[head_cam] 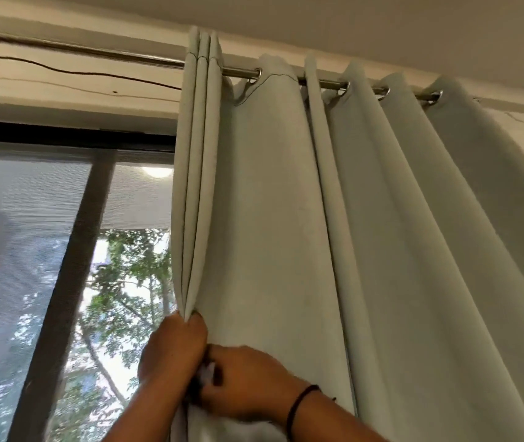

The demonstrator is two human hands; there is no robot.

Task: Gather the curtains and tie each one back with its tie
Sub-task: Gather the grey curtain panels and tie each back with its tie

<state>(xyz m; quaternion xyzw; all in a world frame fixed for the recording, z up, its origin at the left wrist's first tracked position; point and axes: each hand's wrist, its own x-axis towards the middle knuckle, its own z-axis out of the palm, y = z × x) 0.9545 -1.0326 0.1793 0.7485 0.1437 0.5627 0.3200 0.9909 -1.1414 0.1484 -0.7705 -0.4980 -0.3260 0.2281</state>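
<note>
Closest in, the right hand, a dark band at its wrist, curls its fingers into the cloth just beside the left hand, whose fingers pinch the leading folds of the pale curtain. The curtain hangs from a metal rod to the right of the window, three pleats already pressed flat together. The fabric looks soft and fairly light, apt to slip loose, so I'd grip the whole bundle round its middle. No tie is visible.
</note>
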